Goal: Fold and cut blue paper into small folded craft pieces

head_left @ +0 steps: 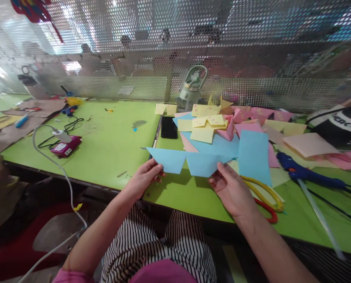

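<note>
A light blue folded paper cutout, two trapezoid shapes joined at a narrow middle, is held above the table's front edge. My left hand pinches its left end between thumb and fingers. At the other end, my right hand grips it near the lower corner. Beside my right hand lie scissors with yellow and red handles, partly covered by that hand. A blue paper rectangle rests just beyond them. Behind the cutout spreads a pile of cut paper, with a yellow folded piece on top.
A blue glue gun with a glue stick lies at the right. A black phone and a pale green bottle stand near the paper pile. Leftward sits a magenta power adapter with a white cable. A perforated metal screen rises behind the table.
</note>
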Available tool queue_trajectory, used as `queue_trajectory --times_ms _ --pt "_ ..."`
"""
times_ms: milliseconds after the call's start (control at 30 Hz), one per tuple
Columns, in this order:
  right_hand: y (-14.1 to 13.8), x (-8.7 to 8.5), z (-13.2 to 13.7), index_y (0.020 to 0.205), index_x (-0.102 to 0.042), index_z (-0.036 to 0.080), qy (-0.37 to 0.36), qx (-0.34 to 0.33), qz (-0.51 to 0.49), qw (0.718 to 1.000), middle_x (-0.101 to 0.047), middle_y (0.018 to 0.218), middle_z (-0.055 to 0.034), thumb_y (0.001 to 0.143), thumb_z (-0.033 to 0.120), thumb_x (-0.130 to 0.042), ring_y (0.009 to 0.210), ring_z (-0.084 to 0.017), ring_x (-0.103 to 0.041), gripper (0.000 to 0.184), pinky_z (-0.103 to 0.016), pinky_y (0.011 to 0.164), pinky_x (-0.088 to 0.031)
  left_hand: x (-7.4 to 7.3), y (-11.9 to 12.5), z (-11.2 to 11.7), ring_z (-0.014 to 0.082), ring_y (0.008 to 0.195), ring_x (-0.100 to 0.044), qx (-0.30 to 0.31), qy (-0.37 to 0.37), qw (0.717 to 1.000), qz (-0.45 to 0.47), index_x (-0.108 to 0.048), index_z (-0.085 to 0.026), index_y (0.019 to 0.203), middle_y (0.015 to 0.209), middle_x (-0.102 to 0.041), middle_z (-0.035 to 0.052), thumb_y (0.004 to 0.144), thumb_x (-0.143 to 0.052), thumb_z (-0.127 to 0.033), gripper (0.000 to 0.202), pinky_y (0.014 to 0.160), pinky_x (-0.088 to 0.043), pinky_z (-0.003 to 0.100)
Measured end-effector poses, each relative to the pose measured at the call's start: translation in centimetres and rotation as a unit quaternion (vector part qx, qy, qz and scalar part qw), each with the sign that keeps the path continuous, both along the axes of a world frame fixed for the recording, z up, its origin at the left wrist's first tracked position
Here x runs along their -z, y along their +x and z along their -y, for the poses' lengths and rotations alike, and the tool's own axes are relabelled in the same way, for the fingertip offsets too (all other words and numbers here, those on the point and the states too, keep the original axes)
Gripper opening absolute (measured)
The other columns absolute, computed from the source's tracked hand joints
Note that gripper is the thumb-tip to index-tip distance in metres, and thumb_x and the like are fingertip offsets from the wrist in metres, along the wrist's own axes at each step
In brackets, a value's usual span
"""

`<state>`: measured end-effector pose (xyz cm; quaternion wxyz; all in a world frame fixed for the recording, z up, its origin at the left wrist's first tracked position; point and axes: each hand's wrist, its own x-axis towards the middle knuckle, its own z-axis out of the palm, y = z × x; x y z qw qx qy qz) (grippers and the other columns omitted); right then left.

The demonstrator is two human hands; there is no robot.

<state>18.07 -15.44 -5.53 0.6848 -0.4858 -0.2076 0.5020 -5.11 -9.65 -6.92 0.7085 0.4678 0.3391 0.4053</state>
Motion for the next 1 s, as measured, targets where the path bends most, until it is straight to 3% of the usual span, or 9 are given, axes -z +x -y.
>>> queue_trajectory --times_ms 300,467,500,533,633,667,733,833,1000 --pt "0.0 0.3 0.1 0.078 -0.066 0.024 0.022 -0.007 0.081 0.996 -0.064 0.079 0.004 0.063 0.044 -0.084 0.068 -0.01 -0.058 0.03 -0.019 0.051 -0.049 0.6 -0.1 0.0 0.0107 0.074 -0.059 -0.002 0.0 1.0 0.014 -0.068 -0.018 0.098 0.087 -0.063 0.0026 0.078 -0.075 -0.042 0.032 0.061 -0.048 0.02" --pt "0.2 -0.9 2.8 0.085 -0.073 0.032 0.103 0.022 0.242 0.965 -0.07 0.086 0.0028 0.073 0.034 -0.078 0.08 -0.016 -0.063 0.013 -0.033 0.078 -0.055 0.4 -0.6 0.2 0.015 0.096 -0.063 -0.055 -0.003 0.998 0.032 -0.062 -0.021 0.115 0.118 -0.062 0.007 0.085 -0.068 -0.037 0.034 0.081 -0.055 0.028" --pt "0.3 -1.1 3.6 0.089 -0.074 0.032 0.142 0.018 0.324 0.935 -0.072 0.091 0.0014 0.077 0.027 -0.075 0.087 -0.019 -0.064 0.013 -0.037 0.086 -0.053 0.3 -0.8 0.3 0.0169 0.101 -0.064 -0.074 -0.007 0.996 0.038 -0.059 -0.022 0.121 0.124 -0.061 0.0082 0.086 -0.067 -0.036 0.038 0.085 -0.055 0.031" --pt "0.4 -1.2 4.3 0.097 -0.074 0.032 0.208 0.004 0.457 0.865 -0.073 0.097 0.0 0.082 0.022 -0.069 0.093 -0.021 -0.065 0.019 -0.04 0.09 -0.052 0.2 -1.1 0.4 0.0189 0.104 -0.064 -0.093 -0.01 0.995 0.039 -0.055 -0.023 0.127 0.129 -0.059 0.0096 0.087 -0.066 -0.036 0.044 0.089 -0.055 0.034" --pt "0.3 -0.5 5.8 0.122 -0.065 0.027 0.35 -0.044 0.744 0.568 -0.072 0.111 -0.0049 0.089 0.011 -0.053 0.103 -0.022 -0.064 0.038 -0.04 0.088 -0.051 -0.1 -1.7 1.3 0.0229 0.117 -0.059 -0.13 0.053 0.99 -0.034 -0.045 -0.025 0.138 0.141 -0.051 0.0119 0.09 -0.059 -0.033 0.051 0.094 -0.052 0.039" --pt "0.1 0.0 6.0 0.124 -0.063 0.024 0.364 -0.049 0.783 0.502 -0.072 0.112 -0.0064 0.089 0.009 -0.051 0.103 -0.022 -0.064 0.04 -0.039 0.087 -0.051 -0.1 -1.9 1.6 0.0232 0.121 -0.056 -0.128 0.111 0.982 -0.085 -0.047 -0.024 0.137 0.141 -0.05 0.0118 0.092 -0.056 -0.032 0.046 0.096 -0.051 0.039" --pt "-0.4 1.2 6.2 0.123 -0.063 0.02 0.363 -0.057 0.819 0.44 -0.073 0.111 -0.0084 0.09 0.008 -0.051 0.104 -0.022 -0.063 0.038 -0.038 0.086 -0.05 -0.1 -2.0 2.5 0.0225 0.123 -0.054 -0.097 0.263 0.939 -0.197 -0.057 -0.022 0.126 0.135 -0.055 0.0108 0.095 -0.049 -0.026 0.032 0.101 -0.047 0.042" --pt "-1.1 2.2 6.4 0.119 -0.064 0.019 0.35 -0.103 0.813 0.453 -0.072 0.112 -0.0085 0.088 0.008 -0.05 0.103 -0.022 -0.062 0.035 -0.04 0.086 -0.048 0.2 -1.8 3.8 0.0224 0.118 -0.055 -0.015 0.448 0.837 -0.315 -0.064 -0.02 0.116 0.121 -0.065 0.0092 0.097 -0.045 -0.02 0.027 0.105 -0.041 0.046" --pt "-0.7 1.0 5.3 0.117 -0.062 0.019 0.271 -0.125 0.781 0.549 -0.068 0.108 -0.0087 0.089 0.012 -0.047 0.098 -0.021 -0.06 0.033 -0.038 0.084 -0.047 0.7 -0.7 4.4 0.0265 0.116 -0.05 -0.002 0.545 0.724 -0.423 -0.057 -0.017 0.128 0.128 -0.059 0.0122 0.098 -0.046 -0.032 0.035 0.101 -0.043 0.048"
